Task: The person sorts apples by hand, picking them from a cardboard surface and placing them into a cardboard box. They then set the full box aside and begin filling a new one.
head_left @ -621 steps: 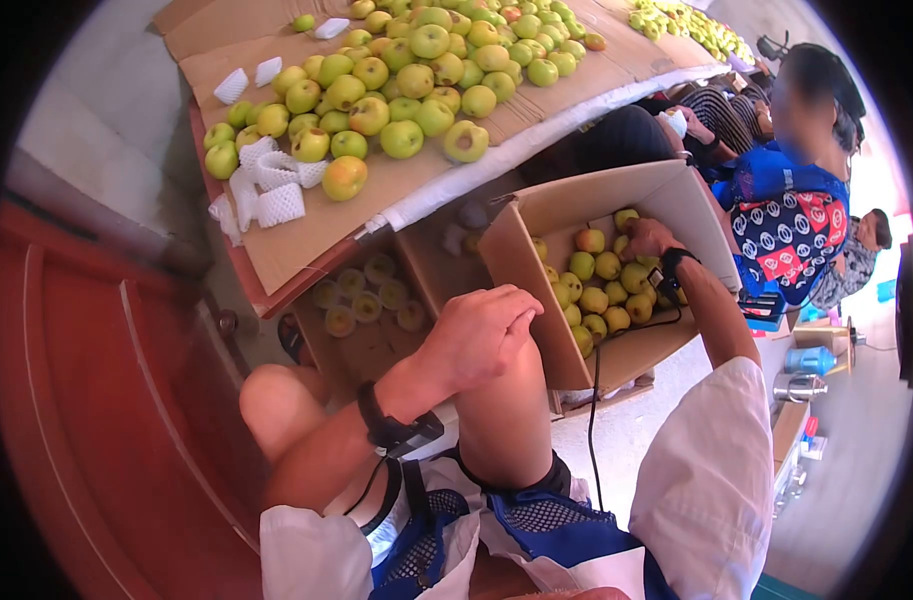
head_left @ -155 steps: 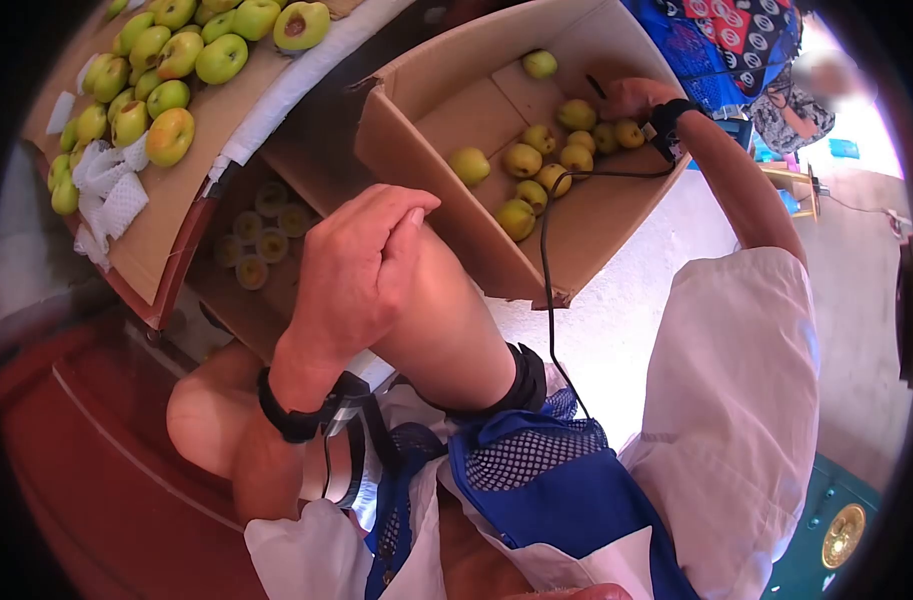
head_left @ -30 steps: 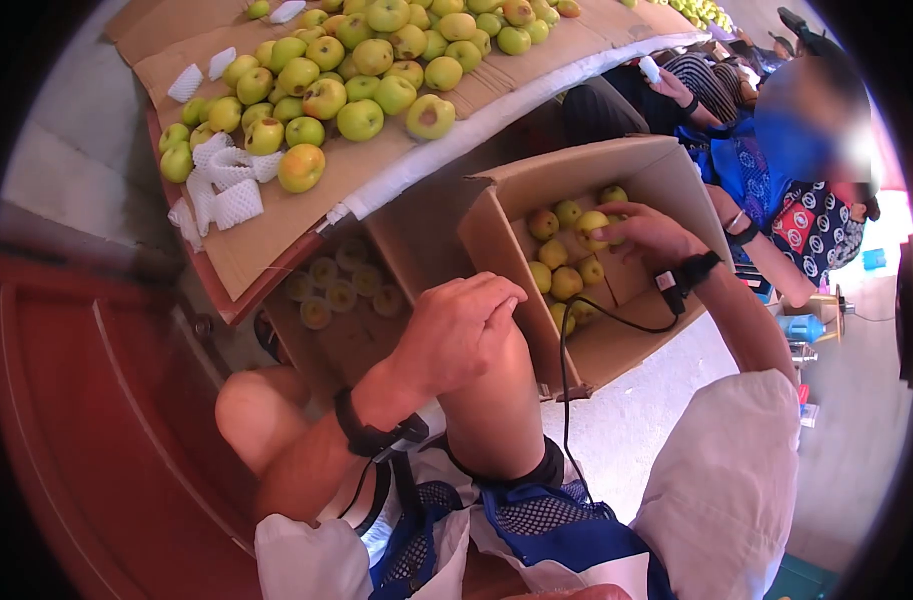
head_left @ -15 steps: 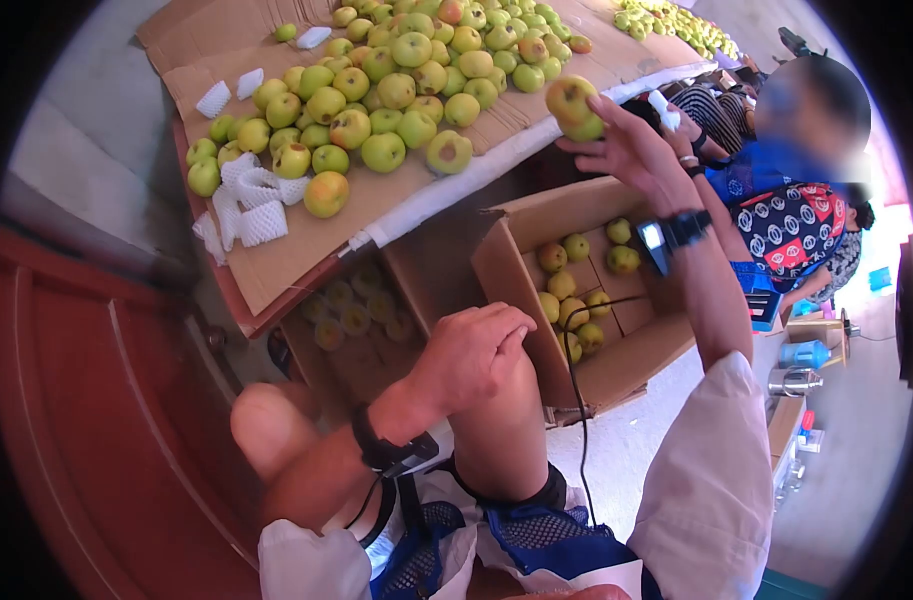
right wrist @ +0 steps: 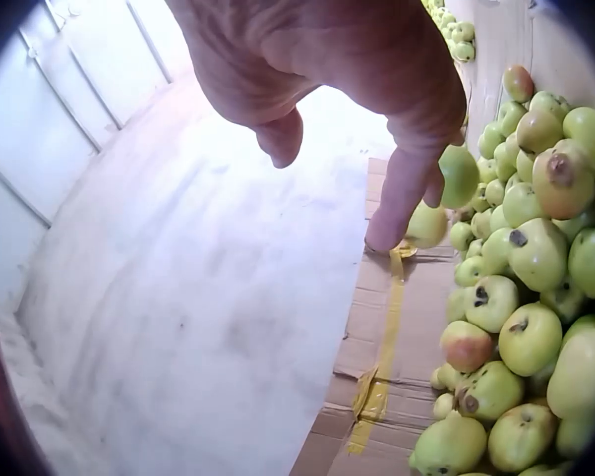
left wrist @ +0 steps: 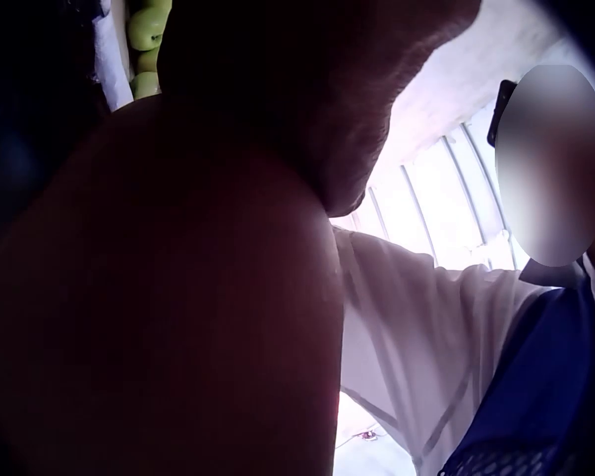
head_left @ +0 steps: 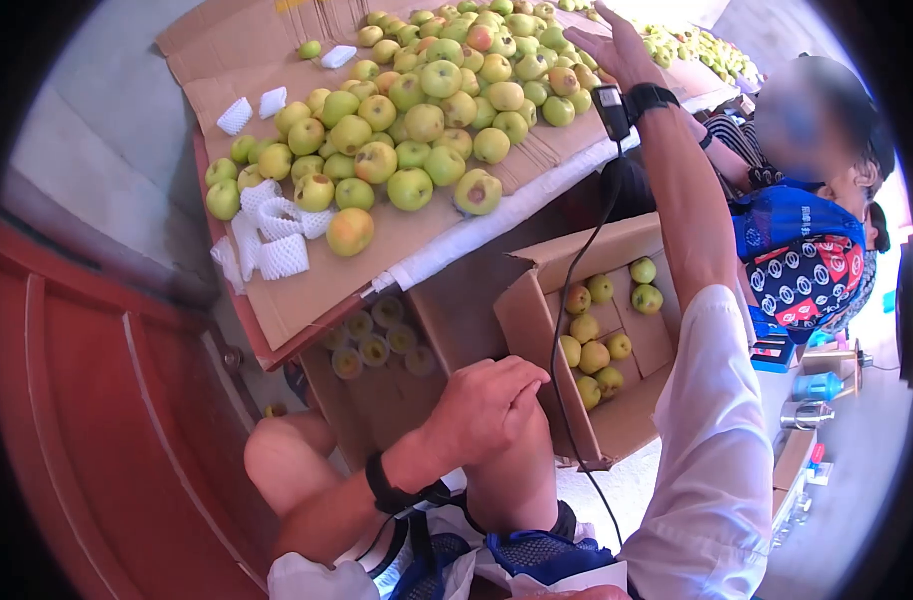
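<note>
My right hand (head_left: 621,50) reaches over the far part of the apple heap (head_left: 441,80), its fingers extended. In the right wrist view the hand (right wrist: 347,74) has thumb and fingers apart; a green apple (right wrist: 460,177) lies close beside the fingers, and whether they touch it I cannot tell. My left hand (head_left: 484,405) rests on the raised knee, holding nothing; in the left wrist view that hand (left wrist: 278,79) is a dark shape over the knee (left wrist: 178,297). Between the knee and the right forearm stands an open cardboard box (head_left: 616,435) with several apples (head_left: 594,355) inside.
White foam nets (head_left: 281,240) lie at the table's near left corner. Under the table edge, another box (head_left: 366,420) holds several net-wrapped fruits (head_left: 373,349). A black cable (head_left: 566,400) hangs across the open box. A seated person (head_left: 801,215) is at the right, beyond the box.
The right hand has gone from the box up to the heap's far side; the apple it held is no longer seen in it. The box holds fewer apples than at first. The left hand stays on the knee.
</note>
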`<state>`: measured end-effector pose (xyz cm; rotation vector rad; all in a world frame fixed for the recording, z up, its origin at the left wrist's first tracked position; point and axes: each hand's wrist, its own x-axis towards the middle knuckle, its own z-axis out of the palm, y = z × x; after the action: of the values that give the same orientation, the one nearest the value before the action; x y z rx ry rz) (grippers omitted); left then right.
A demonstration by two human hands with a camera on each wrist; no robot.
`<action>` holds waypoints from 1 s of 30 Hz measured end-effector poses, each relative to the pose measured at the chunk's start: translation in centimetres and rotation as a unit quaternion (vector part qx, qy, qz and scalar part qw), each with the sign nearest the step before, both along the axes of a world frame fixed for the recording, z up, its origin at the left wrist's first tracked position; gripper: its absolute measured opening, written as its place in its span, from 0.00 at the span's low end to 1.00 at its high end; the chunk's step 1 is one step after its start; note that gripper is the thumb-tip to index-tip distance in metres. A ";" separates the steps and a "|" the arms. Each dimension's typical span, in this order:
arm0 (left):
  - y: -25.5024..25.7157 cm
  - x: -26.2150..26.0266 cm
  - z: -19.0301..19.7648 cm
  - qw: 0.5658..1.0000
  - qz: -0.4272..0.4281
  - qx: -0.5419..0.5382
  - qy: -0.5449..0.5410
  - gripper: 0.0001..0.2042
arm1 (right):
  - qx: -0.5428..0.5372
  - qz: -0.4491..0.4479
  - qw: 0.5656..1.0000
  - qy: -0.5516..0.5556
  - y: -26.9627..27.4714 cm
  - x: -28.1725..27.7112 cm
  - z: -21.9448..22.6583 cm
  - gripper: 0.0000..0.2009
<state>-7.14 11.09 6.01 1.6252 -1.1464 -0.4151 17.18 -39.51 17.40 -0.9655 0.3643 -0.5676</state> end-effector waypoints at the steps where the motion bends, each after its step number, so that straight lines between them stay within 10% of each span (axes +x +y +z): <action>1: -0.2 0.1 0.2 1.000 0.003 -0.005 -0.004 0.08 | 0.060 0.002 0.998 0.010 -0.8 0.5 -0.2 0.35; 4: -0.4 0.5 0.0 1.000 -0.010 -0.006 -0.024 0.08 | -0.189 0.057 0.980 -0.027 -0.5 -6.5 -1.2 0.29; 10: -0.5 -0.2 0.3 1.000 -0.021 0.011 0.010 0.09 | -0.244 0.244 0.926 0.155 7.8 -25.6 0.1 0.20; 15: -0.4 -0.3 0.6 0.999 -0.022 -0.001 0.027 0.09 | -0.415 0.240 0.768 0.424 8.8 -34.8 -6.8 0.22; 18: -0.4 -0.4 0.6 0.999 -0.021 -0.001 0.036 0.08 | -0.517 0.210 0.621 0.550 6.5 -35.9 -13.0 0.28; 21: -0.4 -0.2 0.7 0.999 -0.024 0.004 0.028 0.09 | -0.636 0.170 0.630 0.410 0.3 -37.4 -21.7 0.34; 24: -0.4 0.1 0.7 1.000 -0.023 0.009 0.019 0.10 | -0.665 0.143 0.515 0.522 -0.4 -36.6 -24.1 0.43; 30: -0.5 0.0 0.6 0.999 -0.021 0.007 0.030 0.09 | -0.593 0.118 0.497 0.622 -1.1 -36.4 -29.0 0.64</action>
<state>-7.17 10.54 6.64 1.5928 -1.1353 -0.4963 -19.24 -40.64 -11.58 -2.7304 1.1759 0.4427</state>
